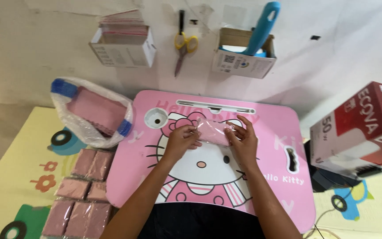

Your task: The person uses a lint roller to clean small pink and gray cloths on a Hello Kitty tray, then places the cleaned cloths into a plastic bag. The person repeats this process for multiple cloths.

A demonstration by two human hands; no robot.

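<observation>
Both hands work one pink packet [212, 131] in clear film, held low over the middle of the pink surface [270, 132]. The left hand [183, 140] pinches its left end, fingers closed on the film; the right hand [243, 140] grips the right end, fingers curled over the top edge. The packet lies level between them. For a clean result, the film should be kept taut and the ends square, with even pull from both sides, since slack would likely crease the wrap. Finished packets [78, 194] lie stacked on the mat [18, 168] to the left; a bag [91, 113] of pink stock sits beyond them. Scissors [183, 44] hang on the wall.
</observation>
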